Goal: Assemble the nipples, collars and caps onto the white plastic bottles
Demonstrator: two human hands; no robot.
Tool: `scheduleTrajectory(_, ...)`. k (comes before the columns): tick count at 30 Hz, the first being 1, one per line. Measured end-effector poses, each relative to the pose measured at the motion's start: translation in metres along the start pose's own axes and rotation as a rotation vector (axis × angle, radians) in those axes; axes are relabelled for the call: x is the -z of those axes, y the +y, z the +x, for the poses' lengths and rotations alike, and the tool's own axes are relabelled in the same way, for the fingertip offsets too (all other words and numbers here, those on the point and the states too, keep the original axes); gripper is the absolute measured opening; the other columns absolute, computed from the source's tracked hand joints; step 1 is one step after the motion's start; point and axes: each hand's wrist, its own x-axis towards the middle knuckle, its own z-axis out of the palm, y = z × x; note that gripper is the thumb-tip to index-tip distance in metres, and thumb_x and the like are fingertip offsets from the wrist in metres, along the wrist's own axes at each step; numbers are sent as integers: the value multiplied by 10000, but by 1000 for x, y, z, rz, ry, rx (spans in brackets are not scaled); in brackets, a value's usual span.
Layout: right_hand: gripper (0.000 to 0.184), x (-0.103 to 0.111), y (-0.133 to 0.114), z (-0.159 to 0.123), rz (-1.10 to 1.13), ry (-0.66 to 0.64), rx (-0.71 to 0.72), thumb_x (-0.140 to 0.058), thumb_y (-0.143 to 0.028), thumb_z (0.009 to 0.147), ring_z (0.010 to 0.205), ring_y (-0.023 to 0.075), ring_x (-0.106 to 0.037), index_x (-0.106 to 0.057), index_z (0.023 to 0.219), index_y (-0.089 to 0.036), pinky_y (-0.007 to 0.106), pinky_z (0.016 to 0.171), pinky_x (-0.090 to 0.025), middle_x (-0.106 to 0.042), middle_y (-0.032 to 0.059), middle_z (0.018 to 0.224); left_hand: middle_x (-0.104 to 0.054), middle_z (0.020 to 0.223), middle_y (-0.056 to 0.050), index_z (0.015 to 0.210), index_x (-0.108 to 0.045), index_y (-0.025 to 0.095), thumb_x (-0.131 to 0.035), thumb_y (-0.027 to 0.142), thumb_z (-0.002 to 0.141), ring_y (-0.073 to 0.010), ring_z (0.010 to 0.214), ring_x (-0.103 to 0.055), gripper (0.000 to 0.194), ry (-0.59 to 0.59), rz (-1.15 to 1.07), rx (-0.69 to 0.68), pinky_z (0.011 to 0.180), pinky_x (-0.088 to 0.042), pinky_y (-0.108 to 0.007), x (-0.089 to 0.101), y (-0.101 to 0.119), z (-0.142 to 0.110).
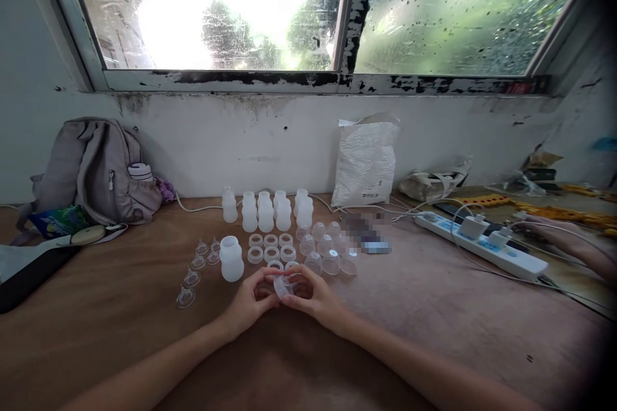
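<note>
Both my hands meet over the brown table, pinching one small clear plastic ring-shaped part between them. My left hand grips it from the left, my right hand from the right. Just beyond stand a single white plastic bottle, rows of white rings, clear domed caps and clear nipples. Further back is a row of several white bottles.
A grey backpack leans against the wall at the left, a white bag at the back centre. A white power strip with plugs and cables lies at the right, where another person's hand rests.
</note>
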Motion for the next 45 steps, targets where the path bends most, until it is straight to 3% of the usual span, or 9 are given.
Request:
scheduleTrajectory(4,438,-4,-1,0,192,-36,-153,-582,-455,705,502,125,-596,-406,995,-177,244,502,-468,-593,-30,581,-501,708,16,849,-497,162,-575,380,714,-82,525,-489,268,81,236,-1,435,-399,-182,0,-1,-1)
scheduleTrajectory(8,420,-8,3,0,263,17,-221,-458,-535,754,385,107,-556,-401,965,-176,201,379,-424,-595,-16,590,-500,619,35,744,-417,172,-563,415,714,-96,511,-496,285,87,213,28,436,-410,-195,0,-3,-1)
scheduleTrajectory(13,378,-9,9,-1,186,2,-123,-593,-429,704,430,73,-542,-435,950,-190,186,399,-448,-572,-31,679,-550,677,21,787,-382,179,-553,401,730,-95,506,-522,286,58,76,33,463,-439,-219,-1,-3,0)
scheduleTrajectory(22,291,-9,12,1,127,64,-102,-572,-361,733,447,65,-521,-495,923,-155,181,397,-450,-554,-20,656,-585,770,-19,941,-409,184,-535,335,750,-134,636,-574,275,8,114,20,523,-473,-233,-2,3,-3)
scheduleTrajectory(31,101,-18,16,5,0,156,-102,-489,-188,730,347,26,-390,-456,825,-176,127,297,-314,-453,-74,567,-577,681,4,956,-446,184,-506,275,747,-133,601,-570,236,30,159,28,537,-477,-243,-1,3,-2)
scheduleTrajectory(35,90,-20,14,6,-80,190,-46,-490,-129,700,409,35,-376,-438,756,-176,134,338,-303,-445,-65,579,-555,640,18,939,-468,189,-470,242,759,-117,562,-549,188,54,266,0,526,-453,-220,-3,7,-5)
scheduleTrajectory(40,83,-21,6,3,-191,166,-3,-493,-132,715,450,51,-389,-446,762,-182,154,393,-310,-439,-64,569,-516,598,38,888,-488,197,-470,220,744,-97,512,-513,147,123,420,-37,485,-398,-188,-5,12,-9)
scheduleTrajectory(45,65,-21,-1,1,-196,143,17,-486,-215,768,464,63,-428,-463,823,-190,173,421,-339,-463,-51,596,-572,680,9,922,-472,196,-464,261,764,-122,569,-560,171,110,359,-41,506,-425,-204,-5,14,-9)
